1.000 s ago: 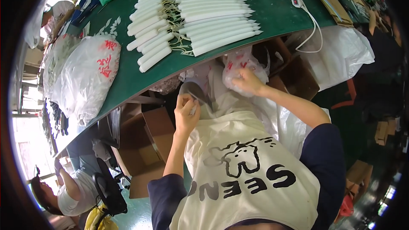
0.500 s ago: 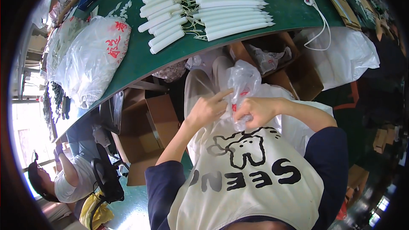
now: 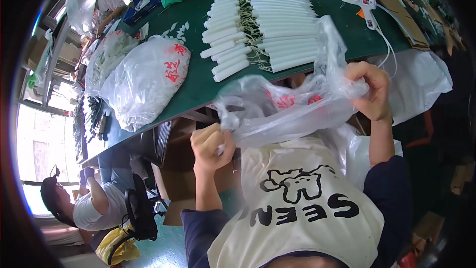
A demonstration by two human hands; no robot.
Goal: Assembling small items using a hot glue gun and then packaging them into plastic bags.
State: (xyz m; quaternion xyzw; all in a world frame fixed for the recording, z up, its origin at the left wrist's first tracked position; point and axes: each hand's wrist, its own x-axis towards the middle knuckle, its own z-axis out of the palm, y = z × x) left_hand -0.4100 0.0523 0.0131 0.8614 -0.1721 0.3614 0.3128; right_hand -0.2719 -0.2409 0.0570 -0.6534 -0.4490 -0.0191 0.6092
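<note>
A clear plastic bag (image 3: 292, 111) with red marks is stretched across in front of my body, over the table's near edge. My left hand (image 3: 213, 148) is closed in a fist around one end of it. At the other end, my right hand (image 3: 369, 89) pinches the crumpled plastic between thumb and fingers. Beyond the bag, white candle-shaped sticks (image 3: 287, 25) lie side by side in two columns on the green table (image 3: 198, 87). Thin pale wires (image 3: 250, 34) tangle between the columns. The bag covers the ends of some nearer sticks.
A full clear bag with red writing (image 3: 148, 79) sits on the table at left. A white glue gun (image 3: 366, 9) with its cord lies at right, beside cardboard (image 3: 396, 15). Below are a cardboard box (image 3: 178, 178) and white sacks (image 3: 421, 82). Another person (image 3: 94, 201) sits at lower left.
My hands have moved apart, left hand to the left and right hand up and to the right. The bunched bag is now spread out between them. The view has shifted.
</note>
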